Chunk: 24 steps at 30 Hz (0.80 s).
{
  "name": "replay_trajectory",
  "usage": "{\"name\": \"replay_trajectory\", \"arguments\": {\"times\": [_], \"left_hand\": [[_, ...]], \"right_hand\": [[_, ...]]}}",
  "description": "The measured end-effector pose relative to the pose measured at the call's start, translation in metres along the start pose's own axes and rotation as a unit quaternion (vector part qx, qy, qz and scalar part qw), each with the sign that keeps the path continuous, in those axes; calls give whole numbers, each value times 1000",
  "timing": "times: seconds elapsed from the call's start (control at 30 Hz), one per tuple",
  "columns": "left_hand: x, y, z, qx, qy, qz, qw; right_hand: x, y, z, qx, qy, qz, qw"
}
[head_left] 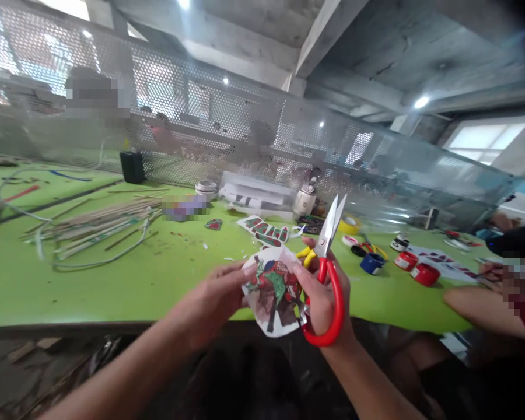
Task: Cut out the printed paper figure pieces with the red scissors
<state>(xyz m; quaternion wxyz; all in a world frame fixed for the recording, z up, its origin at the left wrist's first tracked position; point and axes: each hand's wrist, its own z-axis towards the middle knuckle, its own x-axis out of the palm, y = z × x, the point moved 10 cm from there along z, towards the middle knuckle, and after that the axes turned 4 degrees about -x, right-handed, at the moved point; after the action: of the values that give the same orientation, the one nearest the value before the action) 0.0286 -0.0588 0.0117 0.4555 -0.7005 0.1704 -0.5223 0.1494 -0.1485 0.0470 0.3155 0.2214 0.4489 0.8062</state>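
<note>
Between my two hands is a piece of white paper with a painted figure in green, red, blue and brown, its outer edge cut in a rounded outline. My left hand is closed on the paper's left edge. Scissors rest in my right hand, blades upward and slightly parted; one handle loop is red, and a yellow part shows behind. The right thumb also presses on the paper's right side. Beyond the hands, a cut-out strip with red and green painted shapes lies on the green table.
Thin sticks and a pale cable lie at left. Toward the right stand a blue jar, red jars and yellow tape. A perforated screen runs behind. Another person's arm rests at far right.
</note>
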Motion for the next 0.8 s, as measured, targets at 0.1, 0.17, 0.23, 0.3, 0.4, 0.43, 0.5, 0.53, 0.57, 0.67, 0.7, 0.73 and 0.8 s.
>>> {"name": "replay_trajectory", "arguments": {"times": [0.1, 0.17, 0.23, 0.3, 0.4, 0.43, 0.5, 0.53, 0.57, 0.67, 0.7, 0.73, 0.8], "left_hand": [[-6, 34, -34, 15, -73, -95, 993], [1, 52, -52, 20, -88, -136, 987], [17, 68, -64, 5, -71, -142, 987], [29, 79, -71, -13, -72, -127, 989], [35, 85, -78, -15, -107, -101, 989], [35, 85, -80, -9, -117, -97, 988], [36, 83, -81, 3, -123, -96, 988], [36, 82, -82, 6, -121, -96, 988], [37, 81, -82, 6, -118, -95, 988], [36, 84, -83, -6, -108, -95, 990], [36, 85, -83, -11, -107, -96, 990], [36, 86, -83, -15, -105, -99, 989], [34, 87, -85, -18, -106, -104, 989]], "right_hand": [[-4, 8, -30, -4, -4, -22, 1000], [-9, 15, -47, -14, -14, -55, 998], [-13, 25, -61, -35, -25, -91, 995], [-15, 34, -72, -60, -36, -118, 991], [-18, 41, -84, -75, -51, -114, 989], [-18, 41, -87, -71, -49, -105, 991], [-17, 38, -90, -47, -33, -84, 995], [-16, 34, -91, -26, -18, -68, 997], [-15, 29, -92, 3, -2, -49, 999], [-11, 13, -96, 91, 47, 23, 995], [-10, 10, -97, 109, 60, 41, 991], [-10, 9, -97, 118, 72, 51, 989], [-15, 11, -96, 112, 82, 49, 989]]}}
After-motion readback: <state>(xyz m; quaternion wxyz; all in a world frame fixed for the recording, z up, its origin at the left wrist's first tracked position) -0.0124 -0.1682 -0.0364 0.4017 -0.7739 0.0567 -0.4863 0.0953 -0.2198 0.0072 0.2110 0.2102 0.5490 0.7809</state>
